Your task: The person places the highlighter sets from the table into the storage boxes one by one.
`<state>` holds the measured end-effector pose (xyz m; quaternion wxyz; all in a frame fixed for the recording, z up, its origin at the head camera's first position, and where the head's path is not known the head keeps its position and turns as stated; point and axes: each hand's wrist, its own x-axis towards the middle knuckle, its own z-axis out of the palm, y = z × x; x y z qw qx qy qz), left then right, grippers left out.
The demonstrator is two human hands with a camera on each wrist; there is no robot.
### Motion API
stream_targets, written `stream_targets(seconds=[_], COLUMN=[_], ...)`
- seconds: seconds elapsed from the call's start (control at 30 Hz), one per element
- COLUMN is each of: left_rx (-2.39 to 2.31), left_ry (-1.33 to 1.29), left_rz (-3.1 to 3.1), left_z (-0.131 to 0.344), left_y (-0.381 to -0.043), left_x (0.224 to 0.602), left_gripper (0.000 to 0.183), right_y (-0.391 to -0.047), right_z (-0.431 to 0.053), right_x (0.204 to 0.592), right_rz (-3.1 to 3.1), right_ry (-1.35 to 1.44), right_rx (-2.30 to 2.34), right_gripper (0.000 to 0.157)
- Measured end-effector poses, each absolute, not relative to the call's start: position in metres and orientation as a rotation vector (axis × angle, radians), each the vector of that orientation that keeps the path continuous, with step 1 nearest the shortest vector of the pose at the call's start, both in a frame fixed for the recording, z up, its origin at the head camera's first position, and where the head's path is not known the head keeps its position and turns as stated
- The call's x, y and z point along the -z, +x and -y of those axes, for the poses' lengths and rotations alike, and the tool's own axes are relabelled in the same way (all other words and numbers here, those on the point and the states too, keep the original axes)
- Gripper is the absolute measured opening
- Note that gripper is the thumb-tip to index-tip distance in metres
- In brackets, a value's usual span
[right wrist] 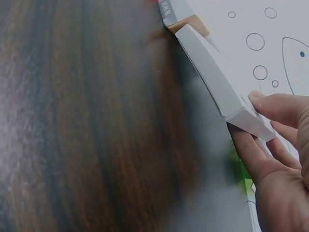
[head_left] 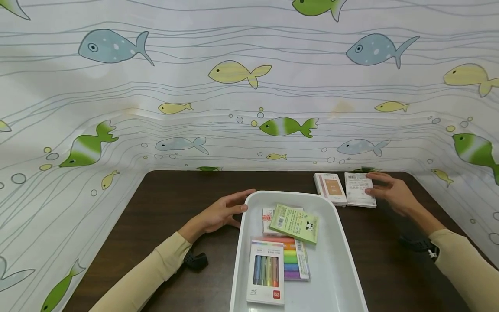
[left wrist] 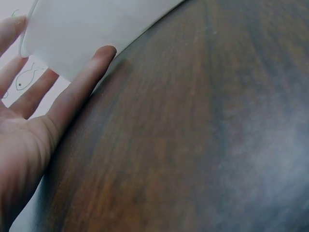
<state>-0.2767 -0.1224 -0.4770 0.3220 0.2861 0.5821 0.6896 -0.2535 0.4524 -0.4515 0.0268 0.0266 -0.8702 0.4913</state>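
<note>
While the dark wooden desk (head_left: 167,203) fills the lower view, a white tray (head_left: 335,260) sits at its near middle, holding a pack of coloured pens (head_left: 266,272), a rainbow pack (head_left: 294,260) and a green packet (head_left: 295,223). Near the far right edge lie a white box (head_left: 360,190) and, just beside it, a tan-fronted box (head_left: 330,189). The left hand (head_left: 222,212) rests with straight fingers against the tray's far left corner. The right hand (head_left: 391,193) pinches the white box's end between thumb and fingers.
</note>
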Motion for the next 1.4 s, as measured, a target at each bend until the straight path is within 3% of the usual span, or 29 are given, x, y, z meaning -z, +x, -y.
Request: stream_targets(seconds=[0.37,0.83,1.4], left_rx=[-1.811,-1.804,-1.807], left_ry=[0.728,0.754,0.746], left_rz=[-1.526,-1.509,-1.511], left_z=[0.122,0.122,0.122], left_y=[-0.276,-0.278,-0.278], left_x=[0.475,0.478,0.477], left_gripper=[0.057,0.058,0.058], right_y=[-0.245,-0.218,-0.205], right_z=[-0.445,-0.424,-0.365], right_x=[0.435,0.408,0.385], right_rz=[2.428,2.632,2.524], right_ry=[0.095,0.115,0.393], right_rx=[-1.824,-1.594,-1.766], right_gripper=[0.063,0.066,0.060])
